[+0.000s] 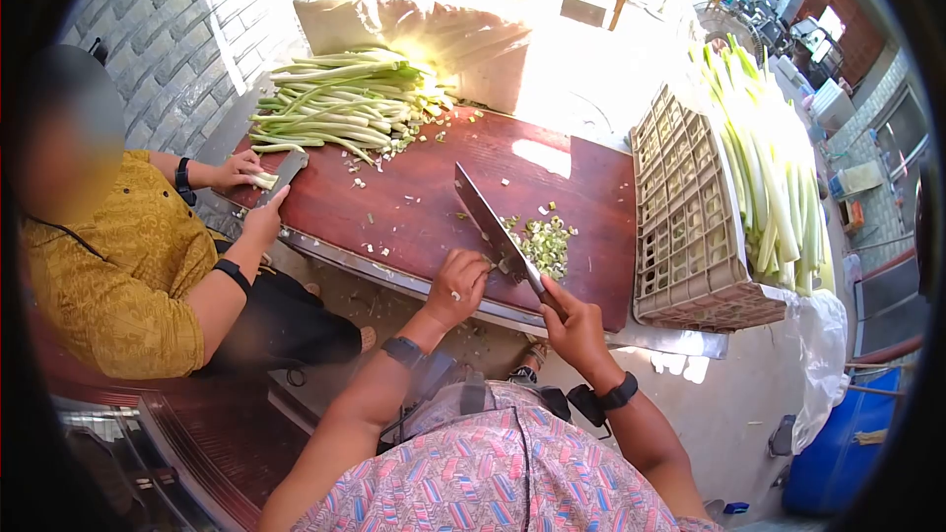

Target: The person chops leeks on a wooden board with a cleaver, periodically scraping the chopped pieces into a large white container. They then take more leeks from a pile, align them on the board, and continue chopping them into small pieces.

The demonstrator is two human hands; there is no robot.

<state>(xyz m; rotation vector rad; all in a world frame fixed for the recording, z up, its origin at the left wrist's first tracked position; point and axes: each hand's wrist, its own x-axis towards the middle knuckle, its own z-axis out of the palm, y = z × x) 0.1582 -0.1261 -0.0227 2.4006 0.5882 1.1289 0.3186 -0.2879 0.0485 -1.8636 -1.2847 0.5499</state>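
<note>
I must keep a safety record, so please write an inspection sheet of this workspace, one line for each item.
Surface: dark red tabletop with a sunlit patch
Job's things: cleaver; chopped scallions beside its blade; scallion heap at the far left; more scallions in the plastic crate
Clutter: scattered scallion bits
Hands: right hand grips the cleaver's handle; left hand has fingers near the blade, contents unclear
Cables: nothing seen on the tabletop
Surroundings: co-worker at left with another knife; blue barrel

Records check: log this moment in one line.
right hand: holding brown-handled steel knife | left hand: beside it | chopped pale green pieces: on red wooden table
</note>
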